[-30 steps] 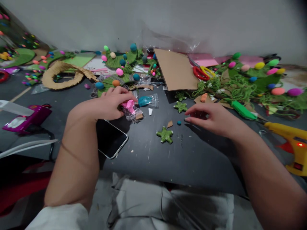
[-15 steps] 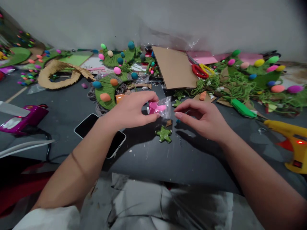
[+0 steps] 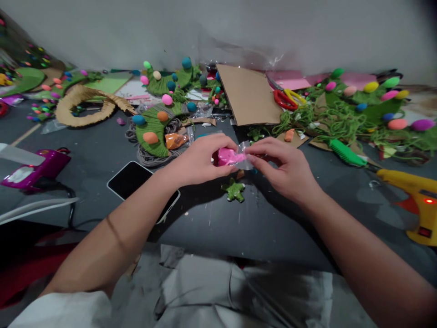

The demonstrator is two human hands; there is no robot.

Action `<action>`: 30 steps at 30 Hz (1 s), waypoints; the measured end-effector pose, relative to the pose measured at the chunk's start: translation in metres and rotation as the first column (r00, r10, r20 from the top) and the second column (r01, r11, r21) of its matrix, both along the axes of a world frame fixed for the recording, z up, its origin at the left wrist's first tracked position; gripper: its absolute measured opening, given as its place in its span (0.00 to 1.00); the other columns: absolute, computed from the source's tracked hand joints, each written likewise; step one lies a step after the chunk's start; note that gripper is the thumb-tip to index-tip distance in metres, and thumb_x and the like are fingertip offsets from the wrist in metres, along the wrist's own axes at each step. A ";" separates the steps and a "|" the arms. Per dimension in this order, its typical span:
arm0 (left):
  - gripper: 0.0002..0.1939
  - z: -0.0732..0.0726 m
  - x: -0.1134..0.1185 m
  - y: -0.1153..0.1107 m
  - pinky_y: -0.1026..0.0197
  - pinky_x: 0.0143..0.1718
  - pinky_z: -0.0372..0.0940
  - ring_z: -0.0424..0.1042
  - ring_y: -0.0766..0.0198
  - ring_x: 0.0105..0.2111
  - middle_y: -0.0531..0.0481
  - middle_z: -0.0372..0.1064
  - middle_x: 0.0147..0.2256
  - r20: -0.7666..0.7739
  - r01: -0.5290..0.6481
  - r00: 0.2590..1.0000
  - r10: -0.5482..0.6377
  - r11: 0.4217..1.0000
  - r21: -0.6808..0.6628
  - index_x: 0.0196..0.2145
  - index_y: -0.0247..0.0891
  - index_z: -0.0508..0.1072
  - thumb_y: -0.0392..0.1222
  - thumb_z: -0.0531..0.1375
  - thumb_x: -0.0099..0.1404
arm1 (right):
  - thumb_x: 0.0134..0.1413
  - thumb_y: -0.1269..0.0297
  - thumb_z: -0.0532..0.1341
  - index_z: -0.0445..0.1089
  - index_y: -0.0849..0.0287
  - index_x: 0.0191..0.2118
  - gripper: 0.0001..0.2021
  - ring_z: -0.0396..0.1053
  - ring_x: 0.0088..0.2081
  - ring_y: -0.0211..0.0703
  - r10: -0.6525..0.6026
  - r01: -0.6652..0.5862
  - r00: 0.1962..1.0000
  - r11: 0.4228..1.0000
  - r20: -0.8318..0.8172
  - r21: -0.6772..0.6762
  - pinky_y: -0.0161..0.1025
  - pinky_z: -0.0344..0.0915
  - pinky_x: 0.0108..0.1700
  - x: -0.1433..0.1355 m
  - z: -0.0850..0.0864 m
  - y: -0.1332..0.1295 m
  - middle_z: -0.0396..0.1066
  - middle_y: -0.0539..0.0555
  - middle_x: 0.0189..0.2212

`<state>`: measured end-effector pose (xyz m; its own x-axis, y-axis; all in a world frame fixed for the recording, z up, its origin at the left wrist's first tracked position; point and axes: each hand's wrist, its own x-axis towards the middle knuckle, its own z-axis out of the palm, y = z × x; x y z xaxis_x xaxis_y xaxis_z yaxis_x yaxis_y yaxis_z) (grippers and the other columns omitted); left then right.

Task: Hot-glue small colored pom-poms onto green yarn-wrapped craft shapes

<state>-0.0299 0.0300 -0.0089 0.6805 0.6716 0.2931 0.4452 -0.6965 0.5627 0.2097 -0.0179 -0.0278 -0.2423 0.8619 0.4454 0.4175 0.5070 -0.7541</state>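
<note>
Between thumb and fingers, my left hand [image 3: 205, 159] holds a small clear packet with bright pink clay [image 3: 229, 156] inside. The fingertips of my right hand [image 3: 282, 166] pinch the right end of the clear plastic. A green yarn-wrapped star [image 3: 234, 190] lies on the dark table just below the packet. Under my left forearm is a phone [image 3: 129, 180] with a dark screen, partly covered. An orange clay packet [image 3: 175, 140] lies to the left of my left hand, beside a green-wrapped crescent [image 3: 152, 132] with coloured balls.
A flat cardboard piece [image 3: 251, 98] and red-handled scissors [image 3: 284, 100] lie at the back. On the right are green yarn scraps [image 3: 336, 120], a green brush [image 3: 347, 154] and a yellow glue gun [image 3: 413, 187]. A purple device [image 3: 51, 166] and a tan ring [image 3: 63, 109] are at the left.
My left hand has moved slightly right with the pink packet. My right hand has moved left and its fingertips now grip the plastic end.
</note>
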 end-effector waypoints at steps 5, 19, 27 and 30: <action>0.12 -0.003 0.003 -0.001 0.61 0.37 0.64 0.71 0.64 0.35 0.51 0.75 0.38 0.112 -0.007 0.993 0.021 0.992 -0.124 0.43 0.38 0.77 0.39 0.68 0.61 | 0.57 0.60 0.73 0.83 0.54 0.45 0.10 0.74 0.34 0.39 0.047 -0.047 0.999 0.999 0.008 -0.009 0.39 0.73 0.38 0.004 -0.004 0.003 0.78 0.54 0.43; 0.18 -0.016 0.008 -0.005 0.60 0.38 0.70 0.74 0.63 0.36 0.50 0.74 0.40 0.190 0.014 0.981 0.034 0.969 -0.248 0.47 0.40 0.70 0.40 0.69 0.61 | 0.62 0.64 0.69 0.81 0.59 0.41 0.05 0.67 0.30 0.38 0.027 -0.039 0.991 0.996 0.128 0.087 0.38 0.65 0.34 -0.010 -0.002 -0.002 0.71 0.51 0.31; 0.18 0.004 0.002 -0.002 0.61 0.42 0.74 0.78 0.63 0.40 0.47 0.77 0.41 0.344 0.117 0.936 0.071 0.861 -0.494 0.46 0.36 0.74 0.43 0.72 0.62 | 0.62 0.66 0.67 0.77 0.58 0.39 0.02 0.67 0.29 0.38 -0.088 0.084 0.994 0.994 0.057 0.076 0.38 0.63 0.32 -0.006 0.001 -0.001 0.74 0.50 0.30; 0.19 0.005 0.002 -0.002 0.60 0.45 0.76 0.80 0.63 0.40 0.47 0.80 0.41 0.368 0.113 0.922 0.117 0.830 -0.547 0.46 0.35 0.78 0.43 0.75 0.59 | 0.62 0.63 0.69 0.79 0.56 0.41 0.04 0.68 0.30 0.39 -0.045 0.042 0.998 0.996 0.048 0.074 0.39 0.64 0.33 -0.004 0.001 0.000 0.76 0.51 0.32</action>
